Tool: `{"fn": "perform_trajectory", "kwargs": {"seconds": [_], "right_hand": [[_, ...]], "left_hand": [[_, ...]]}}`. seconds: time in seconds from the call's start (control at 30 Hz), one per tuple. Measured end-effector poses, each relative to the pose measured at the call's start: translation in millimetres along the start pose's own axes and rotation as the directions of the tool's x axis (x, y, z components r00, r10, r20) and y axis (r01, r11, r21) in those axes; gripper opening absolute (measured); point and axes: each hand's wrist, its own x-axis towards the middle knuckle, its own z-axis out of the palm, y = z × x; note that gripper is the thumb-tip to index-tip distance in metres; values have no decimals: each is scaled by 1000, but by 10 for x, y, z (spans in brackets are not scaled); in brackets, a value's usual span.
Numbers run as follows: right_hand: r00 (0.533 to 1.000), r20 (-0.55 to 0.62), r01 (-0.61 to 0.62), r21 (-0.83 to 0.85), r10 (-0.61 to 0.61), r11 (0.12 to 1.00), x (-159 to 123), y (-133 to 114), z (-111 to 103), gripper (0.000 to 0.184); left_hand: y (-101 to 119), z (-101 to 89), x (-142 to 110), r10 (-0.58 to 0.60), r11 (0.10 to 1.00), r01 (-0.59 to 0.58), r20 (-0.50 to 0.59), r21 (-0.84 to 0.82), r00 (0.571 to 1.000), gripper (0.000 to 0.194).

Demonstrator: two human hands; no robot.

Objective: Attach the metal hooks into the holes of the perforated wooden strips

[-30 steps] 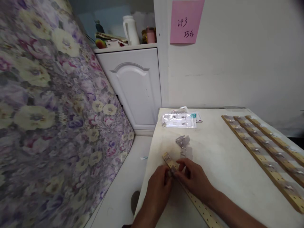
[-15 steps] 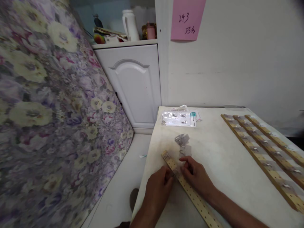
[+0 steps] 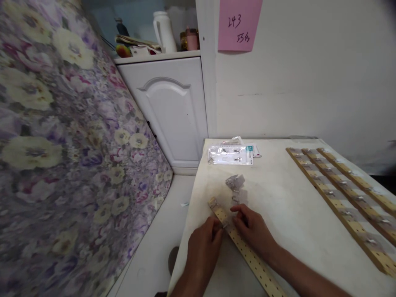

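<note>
A pale wooden strip with rows of holes (image 3: 249, 254) lies slantwise on the table between my hands. Across it, near its far end, sits a small clear plastic piece with a metal hook (image 3: 226, 223). My left hand (image 3: 204, 242) is closed in a pinch at the left side of this hook; the fingertips partly cover it. On the other side, my right hand (image 3: 254, 229) rests against the strip, index finger stretched forward and thumb bent apart from it, near the plastic piece. Loose hooks on clear plastic (image 3: 235, 182) lie just beyond my right fingers.
Three finished-looking wooden strips with hooks (image 3: 331, 192) lie along the table's right side. Blister packs (image 3: 230, 155) are at the back edge. A floral curtain (image 3: 77, 165) hangs left, beside a white cabinet (image 3: 173, 119). A pink note (image 3: 239, 25) is on the wall.
The whole view has shifted slightly. Both hands keep nearly the same place on the strip, with only small finger movement at the hook.
</note>
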Motion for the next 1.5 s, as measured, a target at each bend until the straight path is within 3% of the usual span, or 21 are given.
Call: {"fn": "perform_trajectory", "kwargs": {"seconds": [0.7,1.0,1.5], "right_hand": [[1000,-13,-7,11,7,1000,12,-7,-3,22],[999,-17,-48,97,50,994,22,8,10,21],[998,-19,-52,47,53,998,37,-17,25,21]], "left_hand": [[10,42,47,24,999,-22,-27,41,999,11],[11,28,20,20,1000,-20,-13,-4,1000,11],[59,14,28,-6,998,4,-36,-62,999,10]]}}
